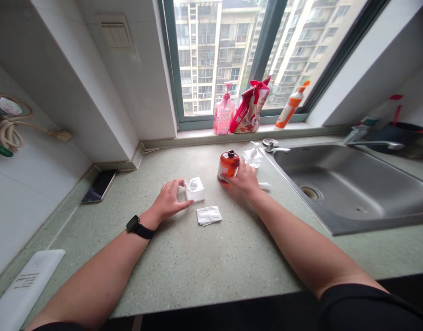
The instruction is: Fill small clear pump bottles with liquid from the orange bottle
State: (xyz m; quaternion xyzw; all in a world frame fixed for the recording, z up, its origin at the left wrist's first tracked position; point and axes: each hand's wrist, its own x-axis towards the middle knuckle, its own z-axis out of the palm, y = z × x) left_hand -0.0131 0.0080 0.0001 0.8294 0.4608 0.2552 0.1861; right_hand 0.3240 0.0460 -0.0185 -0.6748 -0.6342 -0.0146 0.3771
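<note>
On the counter, a small square clear-and-white container with a round opening on top sits within my left hand. My thumb is at its near edge and my fingertips are at its far left corner. Farther right, my right hand is wrapped round an amber bottle that stands upright with its dark neck uncapped. In front of the container lies a folded white tissue. Behind my right hand, a white pump head lies on some clear wrapping, partly hidden.
A steel sink is set into the counter at right, with a faucet behind it. The windowsill holds a pink pump bottle, a red bag and an orange-white bottle. At left lie a phone and a white slab.
</note>
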